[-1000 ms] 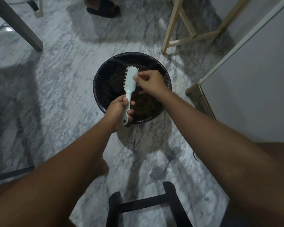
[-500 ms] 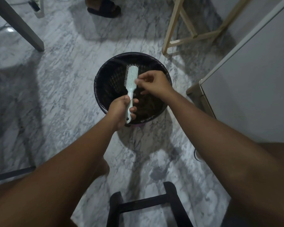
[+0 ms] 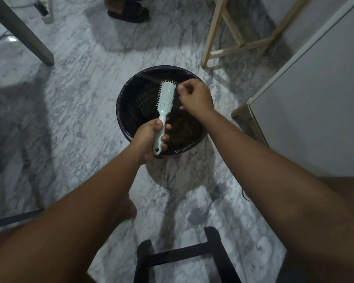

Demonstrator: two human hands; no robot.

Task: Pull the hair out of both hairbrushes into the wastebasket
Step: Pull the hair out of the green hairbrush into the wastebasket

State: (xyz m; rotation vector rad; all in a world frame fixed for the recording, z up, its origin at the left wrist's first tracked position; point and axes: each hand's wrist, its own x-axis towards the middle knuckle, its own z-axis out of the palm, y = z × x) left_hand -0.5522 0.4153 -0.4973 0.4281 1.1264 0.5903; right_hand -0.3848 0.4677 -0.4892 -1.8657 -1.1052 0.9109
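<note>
Left hand (image 3: 149, 137) grips the light, stiff brush (image 3: 167, 97) by its handle over the basket (image 3: 127, 92); right hand (image 3: 194, 98), fingers curled, perhaps pinches wispy hair.

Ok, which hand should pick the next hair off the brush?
Right. The right hand hovers beside the bristles, fingers curled, over the wastebasket; the left hand is busy gripping the hairbrush handle.
</note>
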